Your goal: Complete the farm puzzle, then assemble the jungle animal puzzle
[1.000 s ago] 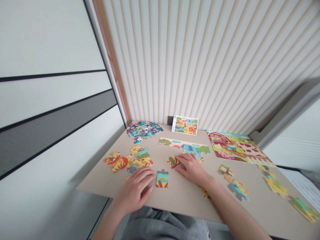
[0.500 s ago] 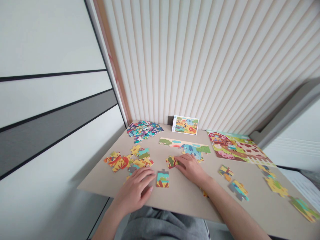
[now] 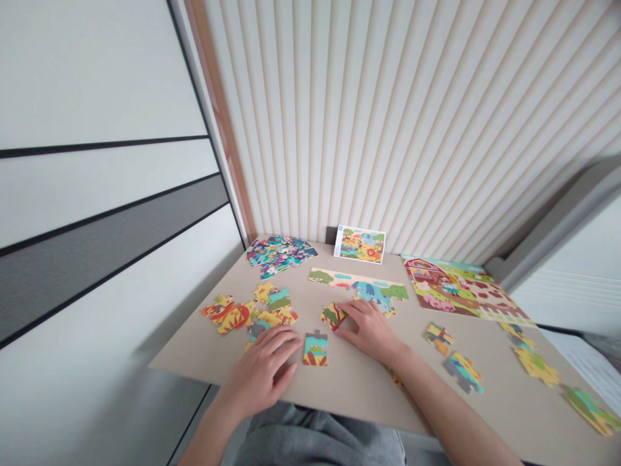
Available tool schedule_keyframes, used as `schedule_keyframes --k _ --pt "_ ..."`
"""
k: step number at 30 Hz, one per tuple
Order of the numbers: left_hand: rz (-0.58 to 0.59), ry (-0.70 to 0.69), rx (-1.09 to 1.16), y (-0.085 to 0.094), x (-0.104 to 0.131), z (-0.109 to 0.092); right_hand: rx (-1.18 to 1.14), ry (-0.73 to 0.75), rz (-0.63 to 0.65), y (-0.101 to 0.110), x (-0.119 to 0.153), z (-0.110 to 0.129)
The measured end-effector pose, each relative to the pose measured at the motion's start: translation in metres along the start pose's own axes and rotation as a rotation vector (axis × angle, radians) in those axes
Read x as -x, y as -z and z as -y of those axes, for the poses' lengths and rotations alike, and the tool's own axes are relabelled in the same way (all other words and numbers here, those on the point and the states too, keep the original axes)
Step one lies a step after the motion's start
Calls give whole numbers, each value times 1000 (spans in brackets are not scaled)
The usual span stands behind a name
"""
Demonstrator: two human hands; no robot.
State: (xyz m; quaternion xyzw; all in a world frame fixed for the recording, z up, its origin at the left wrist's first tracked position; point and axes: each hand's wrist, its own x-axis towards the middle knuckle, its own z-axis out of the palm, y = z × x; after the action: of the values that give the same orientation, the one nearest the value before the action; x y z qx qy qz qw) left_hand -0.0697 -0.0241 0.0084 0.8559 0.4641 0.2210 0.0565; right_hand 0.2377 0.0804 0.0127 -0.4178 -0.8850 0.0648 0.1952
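Note:
My right hand (image 3: 367, 330) has its thumb and fingers at the right edge of a yellow, green and dark red puzzle piece (image 3: 332, 316) on the table. My left hand (image 3: 264, 366) lies with its fingers stretched out, holding nothing, over the near edge of a loose heap of puzzle pieces (image 3: 272, 301). Between the two hands rests a single puzzle piece (image 3: 315, 349) with a green animal on turquoise. Just beyond my right hand is a joined puzzle strip (image 3: 373, 288) with a blue elephant and green bushes.
A picture card (image 3: 360, 244) leans at the back wall. Purple and teal puzzle pieces (image 3: 281, 252) are heaped at the back left. A farm puzzle (image 3: 460, 288) lies at the right. Several loose pieces, one grey and turquoise (image 3: 464, 372), lie nearer on the table (image 3: 349, 395).
The puzzle piece at my right hand has turned slightly and shifted a little left. My right thumb now shows at its near side. My left hand has stayed in place.

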Motion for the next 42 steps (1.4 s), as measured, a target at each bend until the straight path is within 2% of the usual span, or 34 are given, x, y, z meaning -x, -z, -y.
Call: schedule_keyframes --k 9,16,24,28,33,36,38,42 --pt "10 4 -5 -1 1 1 -50 -14 -1 -5 0 -1" --pt "-6 -23 -34 -1 0 2 -84 109 47 1 -5 1" --pt "-46 -97 -106 -13 5 20 -83 146 105 3 -15 2" --pt "-62 -127 -113 -20 6 31 -15 132 67 0 -15 -3" --pt "-89 -165 -128 -27 9 42 249 157 58 0 -16 -1" --pt "-104 -188 -147 -31 10 50 359 191 34 10 -13 1" --pt "-102 -197 -155 -33 11 54 374 161 -1 24 -6 0" --pt "-102 -213 -164 -35 10 57 354 -66 -70 59 30 -20"
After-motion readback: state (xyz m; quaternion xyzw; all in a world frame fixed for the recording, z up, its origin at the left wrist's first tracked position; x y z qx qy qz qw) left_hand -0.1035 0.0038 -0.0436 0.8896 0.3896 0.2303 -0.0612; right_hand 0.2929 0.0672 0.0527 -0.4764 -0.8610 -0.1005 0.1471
